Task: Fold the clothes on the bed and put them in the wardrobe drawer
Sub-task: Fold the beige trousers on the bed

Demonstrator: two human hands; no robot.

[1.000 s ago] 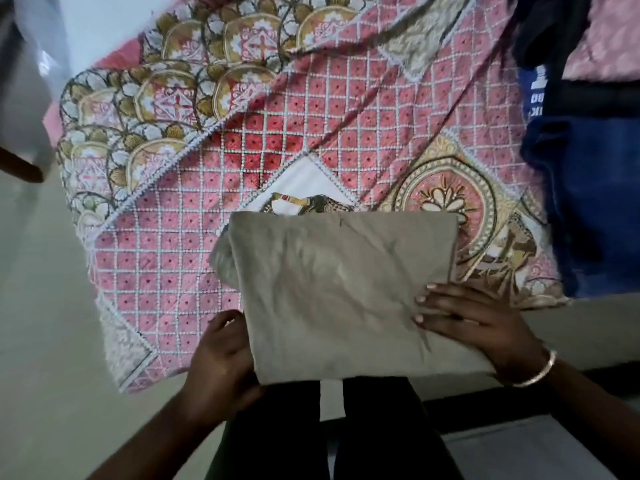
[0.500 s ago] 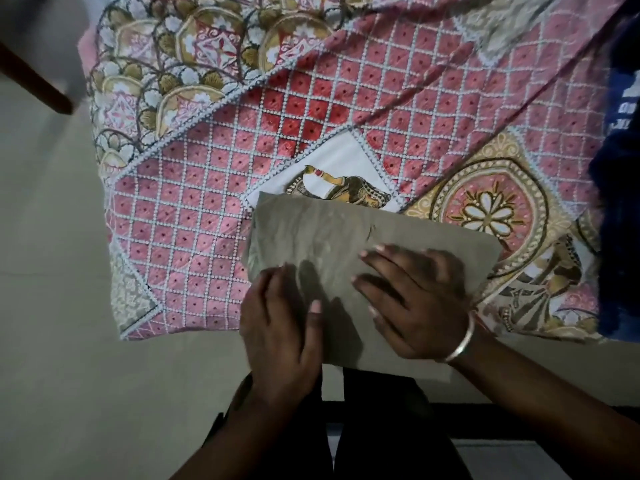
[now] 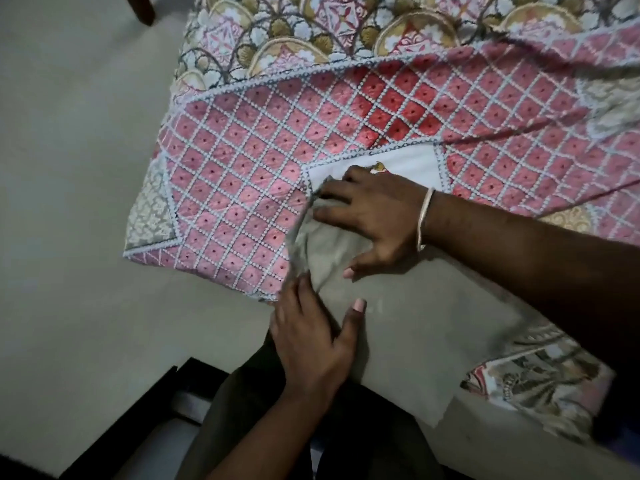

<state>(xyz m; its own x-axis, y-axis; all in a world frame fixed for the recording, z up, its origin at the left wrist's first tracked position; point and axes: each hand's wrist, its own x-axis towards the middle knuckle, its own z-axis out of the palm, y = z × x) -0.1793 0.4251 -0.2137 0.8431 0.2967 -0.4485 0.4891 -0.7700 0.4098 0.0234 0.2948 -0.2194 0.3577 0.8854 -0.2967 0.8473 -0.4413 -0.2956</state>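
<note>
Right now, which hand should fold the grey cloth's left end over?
Probably the left hand: it rests flat on the grey cloth by its near-left edge. The right hand reaches across and presses the bunched far-left end, pinning it to the bed.

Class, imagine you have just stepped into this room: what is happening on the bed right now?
A person is folding a plain grey-beige cloth garment at the near edge of a bed covered by a pink diamond-patterned bedspread. The right hand, with a thin metal bangle at its wrist, lies on the garment's far left end. The left hand lies flat on the near left part. The garment is partly folded and is not yet in any drawer.
</note>
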